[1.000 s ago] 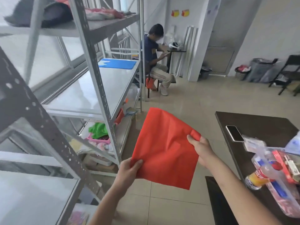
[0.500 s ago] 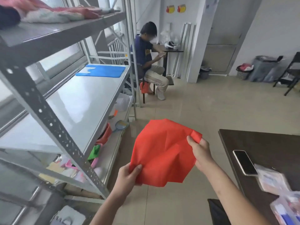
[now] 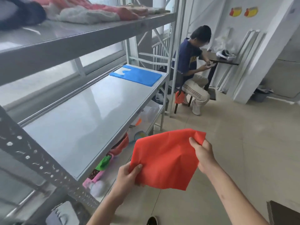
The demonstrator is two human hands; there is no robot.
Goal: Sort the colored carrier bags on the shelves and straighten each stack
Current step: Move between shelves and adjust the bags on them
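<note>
A flat red carrier bag (image 3: 165, 158) hangs in the air in front of the metal shelving, stretched between both hands. My left hand (image 3: 128, 176) pinches its lower left corner. My right hand (image 3: 203, 153) pinches its upper right corner, which is a little crumpled. On the far end of the white middle shelf (image 3: 90, 117) lies a flat stack of blue carrier bags (image 3: 138, 75). The red bag is just off the front edge of that shelf, near its right side.
Folded pink and grey cloths (image 3: 90, 12) lie on the top shelf. The lower shelf holds green, pink and orange items (image 3: 105, 163). A grey perforated upright (image 3: 32, 159) stands close at left. A person (image 3: 193, 67) sits on a chair beyond the shelving. A dark table corner (image 3: 282, 211) shows at bottom right.
My view has turned left toward the shelving, so the dark table with the phone has left the frame. The red bag stays held in both hands and now sits closer to the middle shelf.
</note>
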